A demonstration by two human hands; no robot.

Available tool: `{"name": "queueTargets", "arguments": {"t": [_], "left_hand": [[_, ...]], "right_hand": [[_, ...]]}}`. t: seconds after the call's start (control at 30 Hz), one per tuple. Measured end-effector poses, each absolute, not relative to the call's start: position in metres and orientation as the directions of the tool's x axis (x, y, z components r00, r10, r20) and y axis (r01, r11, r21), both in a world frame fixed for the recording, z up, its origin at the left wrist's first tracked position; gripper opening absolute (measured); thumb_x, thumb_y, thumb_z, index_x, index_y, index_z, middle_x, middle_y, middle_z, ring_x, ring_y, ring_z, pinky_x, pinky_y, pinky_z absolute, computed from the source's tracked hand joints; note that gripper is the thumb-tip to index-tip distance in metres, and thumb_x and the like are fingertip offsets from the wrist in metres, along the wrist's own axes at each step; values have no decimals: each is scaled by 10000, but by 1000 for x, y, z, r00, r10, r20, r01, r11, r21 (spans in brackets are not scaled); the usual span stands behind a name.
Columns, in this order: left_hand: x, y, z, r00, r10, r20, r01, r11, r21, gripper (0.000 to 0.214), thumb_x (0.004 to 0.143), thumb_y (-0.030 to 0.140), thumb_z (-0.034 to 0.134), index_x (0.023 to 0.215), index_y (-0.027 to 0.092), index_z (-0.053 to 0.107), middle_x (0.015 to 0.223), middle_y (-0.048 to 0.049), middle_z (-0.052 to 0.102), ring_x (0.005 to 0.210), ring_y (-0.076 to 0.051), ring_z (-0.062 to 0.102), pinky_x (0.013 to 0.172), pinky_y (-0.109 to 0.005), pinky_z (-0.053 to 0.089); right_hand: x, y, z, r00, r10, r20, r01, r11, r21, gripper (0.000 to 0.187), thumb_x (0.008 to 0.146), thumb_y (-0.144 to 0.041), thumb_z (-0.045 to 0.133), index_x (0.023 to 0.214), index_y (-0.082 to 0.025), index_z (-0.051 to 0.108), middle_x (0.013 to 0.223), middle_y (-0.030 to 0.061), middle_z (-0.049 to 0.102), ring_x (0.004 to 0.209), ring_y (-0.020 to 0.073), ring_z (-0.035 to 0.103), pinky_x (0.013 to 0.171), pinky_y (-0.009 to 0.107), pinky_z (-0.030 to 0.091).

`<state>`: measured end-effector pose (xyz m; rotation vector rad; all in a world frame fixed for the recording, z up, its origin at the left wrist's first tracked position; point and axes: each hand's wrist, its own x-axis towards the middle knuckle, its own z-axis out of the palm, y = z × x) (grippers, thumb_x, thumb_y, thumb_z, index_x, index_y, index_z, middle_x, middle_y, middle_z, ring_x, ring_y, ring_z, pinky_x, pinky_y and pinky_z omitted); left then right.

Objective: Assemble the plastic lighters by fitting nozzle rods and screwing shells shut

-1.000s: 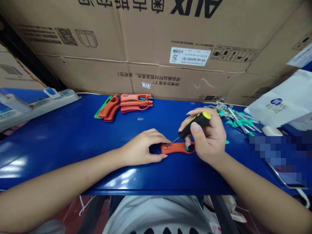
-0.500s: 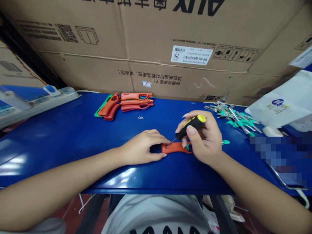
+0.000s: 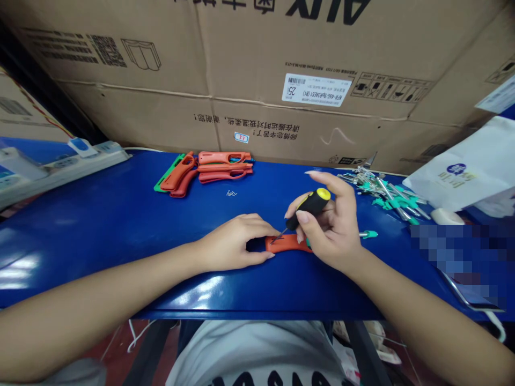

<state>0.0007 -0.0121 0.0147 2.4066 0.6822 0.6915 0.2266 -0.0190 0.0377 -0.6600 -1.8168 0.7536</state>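
An orange gas lighter with a long nose (image 3: 288, 243) lies flat on the table, its green-tipped end (image 3: 368, 234) sticking out to the right behind my right hand. My left hand (image 3: 237, 242) grips its left end between thumb and fingers. A screwdriver (image 3: 308, 208) with a black and yellow handle leans over the lighter, its thin shaft slanting down to the left end. My right hand (image 3: 336, 222) holds the handle between thumb and curled fingers, with the index finger raised off it. The tip meets the orange shell near my left fingertips.
Orange and green lighter shells (image 3: 225, 167) lie in a group at the back left. Tiny screws (image 3: 231, 193) are near them. Metal rods with green parts (image 3: 396, 195) are heaped at the right, beside a white bag (image 3: 462, 166). A large cardboard box (image 3: 169, 112) walls off the back.
My right index finger has lifted away from the screwdriver handle, and the right hand has shifted slightly left. My left hand stays on the lighter.
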Motion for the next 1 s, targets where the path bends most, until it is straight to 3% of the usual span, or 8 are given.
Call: {"name": "queueTargets", "arguments": {"t": [0.23, 0.3, 0.43, 0.63, 0.8, 0.87, 0.93, 1.0], "left_hand": [[1, -12, 12, 726, 593, 348, 297, -727, 620, 370, 876, 251, 749, 1238, 193, 693, 1123, -93, 762, 1033, -232, 690, 958, -388, 527], [1, -12, 10, 725, 594, 348, 293, -724, 624, 375, 876, 246, 751, 1241, 191, 689, 1130, -94, 760, 1041, -234, 688, 958, -385, 529], [1, -12, 10, 729, 594, 340, 298, -723, 624, 392, 887, 226, 739, 1271, 182, 673, 1138, -93, 757, 1037, -229, 678, 957, -376, 524], [1, -12, 8, 731, 595, 334, 301, -720, 625, 360, 890, 248, 745, 1235, 168, 680, 1137, -97, 751, 1033, -238, 671, 946, -387, 523], [2, -13, 8, 734, 583, 347, 286, -730, 621, 380, 893, 233, 736, 1261, 165, 665, 1167, -109, 740, 1066, -237, 662, 989, -402, 513], [3, -13, 8, 736, 581, 347, 281, -729, 624, 384, 891, 236, 734, 1263, 172, 662, 1189, -110, 732, 1082, -239, 657, 1003, -407, 508], [4, -14, 9, 736, 584, 343, 279, -723, 631, 371, 892, 240, 726, 1253, 179, 664, 1206, -110, 725, 1092, -241, 655, 1012, -411, 503], [4, -14, 9, 741, 580, 338, 276, -722, 635, 345, 901, 225, 706, 1240, 177, 666, 1191, -106, 730, 1074, -234, 659, 1007, -409, 502]], "right_hand": [[230, -21, 45, -490, 679, 547, 151, 684, -714, 634, 1001, -266, 585, 1555, -356, 289, 1274, 104, 662, 829, 199, 705, 653, 381, 653], [232, -19, 46, -481, 651, 587, 202, 734, -648, 635, 975, -259, 629, 1533, -372, 346, 1269, 90, 664, 847, 210, 708, 678, 389, 652], [233, -17, 47, -389, 578, 717, 360, 812, -459, 576, 885, -269, 766, 1399, -380, 529, 1174, 52, 698, 694, 174, 667, 630, 365, 626], [234, -17, 51, -487, 666, 565, 220, 720, -658, 587, 1015, -274, 555, 1560, -380, 365, 1289, 76, 671, 787, 185, 706, 646, 367, 645], [236, -15, 53, -407, 529, 745, 356, 843, -404, 524, 889, -264, 759, 1377, -367, 599, 1162, 45, 743, 809, 211, 724, 735, 375, 643], [236, -15, 55, -453, 546, 705, 335, 837, -433, 532, 961, -272, 660, 1467, -367, 527, 1218, 59, 733, 799, 202, 725, 730, 374, 642], [235, -16, 56, -503, 596, 625, 268, 796, -543, 558, 1039, -264, 502, 1576, -350, 379, 1318, 84, 690, 781, 180, 722, 682, 357, 643], [232, -17, 55, -508, 591, 627, 223, 793, -567, 572, 1044, -256, 490, 1594, -319, 347, 1318, 95, 685, 782, 171, 719, 646, 335, 640]]}}
